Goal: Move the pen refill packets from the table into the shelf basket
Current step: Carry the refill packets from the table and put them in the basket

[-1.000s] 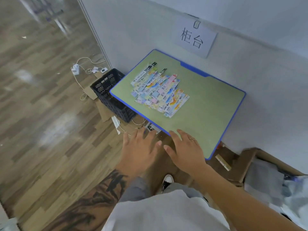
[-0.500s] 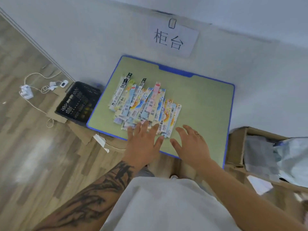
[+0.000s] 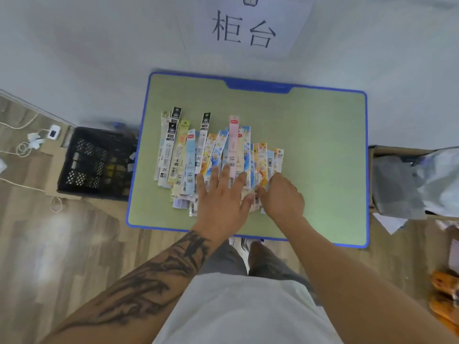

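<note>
The left forearm [image 3: 149, 281] carries a large dark tattoo of jagged, brush-like strokes, running from just below the wrist toward seven o'clock and thinning out near the elbow. The left hand [image 3: 221, 202] is bare, with no ring or watch showing. The right hand [image 3: 283, 197] is bare too, apart from a thin dark band, seemingly a ring, on one finger at its three o'clock edge. The right forearm [image 3: 347, 276] is unmarked, and no sleeve shows on either arm. A plain pale off-white shirt [image 3: 243, 311] fills the six o'clock area. Above its hem are grey trousers [image 3: 248, 259], and at their twelve o'clock end white shoes with dark trim [image 3: 244, 243].
</note>
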`<action>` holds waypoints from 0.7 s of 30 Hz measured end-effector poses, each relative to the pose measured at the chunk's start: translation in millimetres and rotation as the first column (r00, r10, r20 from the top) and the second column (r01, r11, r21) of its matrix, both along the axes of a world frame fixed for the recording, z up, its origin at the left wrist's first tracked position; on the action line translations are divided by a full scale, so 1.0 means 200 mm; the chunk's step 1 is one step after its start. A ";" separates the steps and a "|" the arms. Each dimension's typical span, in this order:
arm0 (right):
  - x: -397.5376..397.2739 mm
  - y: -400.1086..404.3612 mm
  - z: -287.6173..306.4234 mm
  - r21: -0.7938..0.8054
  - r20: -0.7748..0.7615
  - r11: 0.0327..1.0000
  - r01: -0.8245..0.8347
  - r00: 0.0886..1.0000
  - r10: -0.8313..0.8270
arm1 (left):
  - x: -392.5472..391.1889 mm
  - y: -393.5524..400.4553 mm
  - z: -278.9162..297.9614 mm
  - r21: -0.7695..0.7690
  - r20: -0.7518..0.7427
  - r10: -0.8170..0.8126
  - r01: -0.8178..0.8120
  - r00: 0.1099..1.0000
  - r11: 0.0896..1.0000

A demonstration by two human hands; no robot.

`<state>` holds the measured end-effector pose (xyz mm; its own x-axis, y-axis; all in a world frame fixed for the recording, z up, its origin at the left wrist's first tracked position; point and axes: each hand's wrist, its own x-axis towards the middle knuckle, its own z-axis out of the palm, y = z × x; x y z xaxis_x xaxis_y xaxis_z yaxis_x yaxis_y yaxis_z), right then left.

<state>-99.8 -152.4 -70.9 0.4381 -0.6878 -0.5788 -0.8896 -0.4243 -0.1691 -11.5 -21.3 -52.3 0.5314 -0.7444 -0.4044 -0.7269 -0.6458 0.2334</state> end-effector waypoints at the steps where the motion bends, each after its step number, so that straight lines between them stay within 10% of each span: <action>1: 0.02 -0.01 -0.02 -0.003 -0.018 1.000 0.014 1.000 -0.014 | 0.02 0.00 -0.01 -0.002 0.015 -0.009 0.009 1.000 1.000; 11: 0.02 -0.06 -0.03 0.392 0.179 0.816 0.425 0.835 -0.520 | 0.07 -0.01 0.03 -0.027 0.037 0.019 -0.018 0.999 0.999; 15: -0.08 -0.01 0.16 0.591 0.235 0.670 0.449 0.699 -0.676 | 0.07 -0.06 0.11 -0.076 -0.219 0.066 -0.084 0.974 0.994; 18: -0.14 0.06 0.31 0.681 0.254 0.626 0.381 0.678 -0.690 | 0.07 -0.11 0.19 -0.006 -0.702 0.334 -0.474 0.629 0.880; 21: -0.18 0.10 0.37 0.696 0.261 0.634 0.337 0.704 -0.660 | 0.07 -0.13 0.23 0.174 -0.850 0.466 -0.704 0.245 0.689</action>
<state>-135.3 -132.1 2.4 0.4385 -0.4924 -0.7518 -0.6640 0.3863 -0.6402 2.5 -47.8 -6.7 0.3844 -0.4899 -0.7825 0.4320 -0.6536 0.6214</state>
